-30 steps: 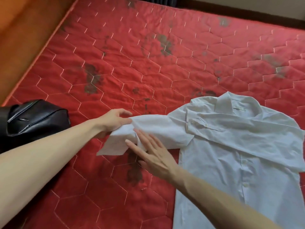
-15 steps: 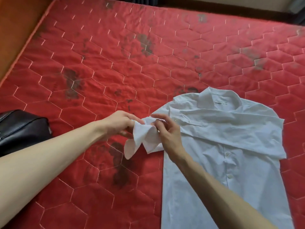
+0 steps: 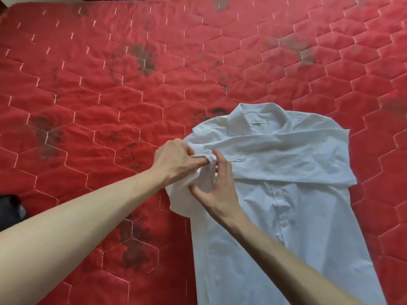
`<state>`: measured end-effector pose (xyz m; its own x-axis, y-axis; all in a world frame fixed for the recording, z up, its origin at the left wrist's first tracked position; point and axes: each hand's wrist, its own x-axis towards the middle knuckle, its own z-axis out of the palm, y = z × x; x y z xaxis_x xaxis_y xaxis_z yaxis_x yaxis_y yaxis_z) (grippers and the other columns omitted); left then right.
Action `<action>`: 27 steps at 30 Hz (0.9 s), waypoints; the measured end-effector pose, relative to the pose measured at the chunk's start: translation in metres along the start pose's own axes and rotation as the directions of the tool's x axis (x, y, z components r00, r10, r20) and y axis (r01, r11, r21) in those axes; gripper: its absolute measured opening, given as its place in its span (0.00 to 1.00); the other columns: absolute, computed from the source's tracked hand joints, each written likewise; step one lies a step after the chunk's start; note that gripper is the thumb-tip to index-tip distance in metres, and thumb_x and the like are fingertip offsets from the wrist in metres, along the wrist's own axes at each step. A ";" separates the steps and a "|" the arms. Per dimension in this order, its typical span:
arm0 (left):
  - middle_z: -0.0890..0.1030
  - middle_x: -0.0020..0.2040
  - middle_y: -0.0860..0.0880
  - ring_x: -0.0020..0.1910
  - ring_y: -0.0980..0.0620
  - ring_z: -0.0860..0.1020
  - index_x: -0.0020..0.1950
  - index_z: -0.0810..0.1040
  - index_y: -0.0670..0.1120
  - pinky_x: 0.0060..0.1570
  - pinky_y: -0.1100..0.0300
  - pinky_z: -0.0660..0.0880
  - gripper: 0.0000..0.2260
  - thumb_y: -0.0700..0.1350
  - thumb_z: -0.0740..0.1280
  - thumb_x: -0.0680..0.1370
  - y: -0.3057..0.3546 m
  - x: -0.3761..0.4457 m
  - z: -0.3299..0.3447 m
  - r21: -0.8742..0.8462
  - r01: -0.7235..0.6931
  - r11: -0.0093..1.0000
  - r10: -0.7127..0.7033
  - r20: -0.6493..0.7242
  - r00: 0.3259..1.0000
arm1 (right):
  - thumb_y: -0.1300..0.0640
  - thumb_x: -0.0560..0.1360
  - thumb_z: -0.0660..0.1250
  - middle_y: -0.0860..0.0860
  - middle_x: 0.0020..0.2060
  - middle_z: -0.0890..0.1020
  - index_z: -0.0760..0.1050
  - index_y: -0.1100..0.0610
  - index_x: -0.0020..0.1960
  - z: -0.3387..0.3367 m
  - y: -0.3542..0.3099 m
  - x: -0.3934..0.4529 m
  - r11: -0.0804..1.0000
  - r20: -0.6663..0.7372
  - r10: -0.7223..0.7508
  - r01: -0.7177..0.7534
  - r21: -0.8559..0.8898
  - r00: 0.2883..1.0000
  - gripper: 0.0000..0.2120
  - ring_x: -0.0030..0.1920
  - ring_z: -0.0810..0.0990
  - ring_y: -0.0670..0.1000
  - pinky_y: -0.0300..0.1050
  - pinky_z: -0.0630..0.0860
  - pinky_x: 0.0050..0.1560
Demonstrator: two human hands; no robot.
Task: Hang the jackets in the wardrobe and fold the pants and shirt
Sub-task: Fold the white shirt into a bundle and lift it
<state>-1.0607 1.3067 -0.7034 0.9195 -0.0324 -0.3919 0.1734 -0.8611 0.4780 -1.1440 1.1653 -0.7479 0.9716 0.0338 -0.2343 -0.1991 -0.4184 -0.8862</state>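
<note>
Red quilted mattress (image 3: 92, 111) fills your head view, stitched in hexagons and marked with dark stains. On its right half lies the white shirt (image 3: 286, 216), front up, buttons showing down the middle, collar (image 3: 257, 116) pointing away from you. One sleeve (image 3: 308, 159) is folded flat across the chest, reaching from the right shoulder over toward the left side.

Your left hand (image 3: 174, 159) sits at the shirt's left shoulder, fingers curled round a bunched piece of the other sleeve (image 3: 187, 199) — the rest of that cloth hangs in a loose fold below your wrist, over the mattress edge of the shirt. Your right hand (image 3: 218, 188) is just beside it, fingers spread and only slightly bent, tips touching the bunched cloth; thumb held apart below.

At the left edge, a dark object (image 3: 11, 208) is barely in view — too little to tell what.
</note>
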 end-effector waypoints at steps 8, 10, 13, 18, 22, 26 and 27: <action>0.64 0.25 0.49 0.28 0.49 0.62 0.26 0.61 0.46 0.33 0.55 0.61 0.29 0.55 0.73 0.78 -0.005 0.016 0.017 -0.133 -0.071 0.989 0.082 0.076 0.994 | 0.55 0.79 0.71 0.47 0.34 0.81 0.79 0.52 0.56 -0.034 0.012 0.027 0.952 -0.012 0.258 -0.252 0.174 0.966 0.06 0.34 0.79 0.49 0.48 0.77 0.39; 0.66 0.27 0.50 0.29 0.51 0.65 0.29 0.63 0.46 0.34 0.54 0.63 0.26 0.55 0.74 0.77 -0.013 0.018 0.015 -0.197 -0.075 0.977 0.097 0.105 0.990 | 0.56 0.80 0.70 0.49 0.29 0.77 0.82 0.57 0.49 -0.056 0.022 0.034 0.950 0.011 0.246 -0.244 0.193 0.969 0.04 0.29 0.72 0.47 0.44 0.68 0.33; 0.82 0.33 0.52 0.33 0.52 0.78 0.37 0.74 0.47 0.40 0.54 0.73 0.17 0.55 0.76 0.75 -0.027 0.018 0.014 -0.184 -0.083 0.979 0.124 0.224 0.967 | 0.53 0.81 0.71 0.51 0.29 0.75 0.83 0.59 0.45 -0.101 0.030 0.041 0.958 0.091 0.211 -0.224 0.177 0.973 0.11 0.28 0.68 0.45 0.42 0.63 0.30; 0.78 0.34 0.54 0.38 0.48 0.76 0.35 0.76 0.55 0.38 0.54 0.73 0.10 0.55 0.73 0.73 -0.051 0.011 0.012 0.196 -0.275 0.941 0.189 0.368 0.910 | 0.37 0.75 0.75 0.45 0.31 0.80 0.86 0.53 0.43 -0.195 0.035 0.058 0.947 0.432 0.276 -0.168 -0.272 0.858 0.18 0.32 0.75 0.42 0.36 0.70 0.35; 0.74 0.29 0.47 0.34 0.44 0.73 0.34 0.72 0.43 0.35 0.52 0.71 0.13 0.50 0.68 0.72 -0.059 0.019 0.003 0.299 -0.262 0.918 0.154 0.342 0.927 | 0.34 0.71 0.76 0.44 0.35 0.83 0.85 0.50 0.40 -0.255 0.044 0.068 0.819 0.588 0.474 -0.083 -0.568 0.656 0.19 0.35 0.79 0.41 0.36 0.74 0.40; 0.68 0.27 0.44 0.30 0.45 0.66 0.31 0.64 0.43 0.31 0.52 0.66 0.16 0.55 0.59 0.67 -0.052 0.029 -0.006 0.274 -0.302 0.913 0.239 0.240 0.941 | 0.39 0.72 0.77 0.46 0.33 0.80 0.84 0.52 0.38 -0.294 0.068 0.072 0.837 0.510 0.502 -0.243 -0.491 0.699 0.17 0.34 0.76 0.43 0.33 0.70 0.36; 0.68 0.27 0.44 0.30 0.45 0.64 0.31 0.63 0.43 0.31 0.51 0.66 0.15 0.55 0.58 0.66 -0.049 0.032 -0.007 0.262 -0.304 0.916 0.253 0.212 0.944 | 0.40 0.73 0.77 0.47 0.34 0.80 0.83 0.53 0.39 -0.300 0.076 0.072 0.860 0.471 0.486 -0.308 -0.406 0.736 0.16 0.35 0.76 0.43 0.34 0.70 0.36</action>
<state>-1.0373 1.3516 -0.7338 0.8371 -0.3558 -0.4154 -0.2133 -0.9117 0.3510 -1.0507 0.8638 -0.7117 0.5580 0.2493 -0.7915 -0.4191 -0.7386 -0.5281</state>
